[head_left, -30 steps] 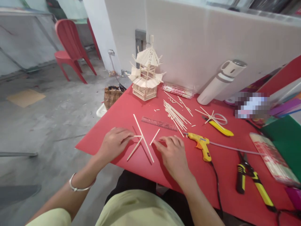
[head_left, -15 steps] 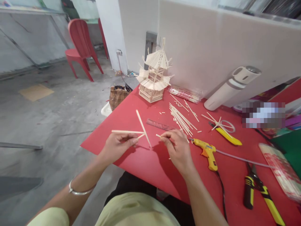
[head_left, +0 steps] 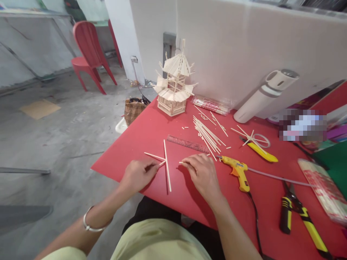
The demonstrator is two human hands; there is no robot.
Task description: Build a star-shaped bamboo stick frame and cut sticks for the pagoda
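My left hand [head_left: 141, 173] pinches the short arm of a small joined frame of wooden sticks [head_left: 167, 173], its long stick pointing toward my body and another arm reaching left. A short piece of wooden stick [head_left: 181, 163] pokes out from between the thumb and fingers of my right hand [head_left: 199, 173]. A gap separates that piece from the frame. Just beyond both hands lies a clear ruler [head_left: 187, 143]. Loose wooden sticks [head_left: 207, 135] are spread past my right hand, and a yellow glue gun [head_left: 235, 169] rests to its right.
A stick-built pagoda model [head_left: 175, 86] stands at the table's far corner. A white flask [head_left: 267, 95] leans by the wall. On the right lie a yellow utility knife [head_left: 261, 151] under a star of sticks, pruning shears [head_left: 295, 209] and a pack of sticks [head_left: 322, 187].
The joined stick frame has turned in my left hand and come lower, its long stick now pointing more toward my body. My right hand keeps its short piece with little movement.
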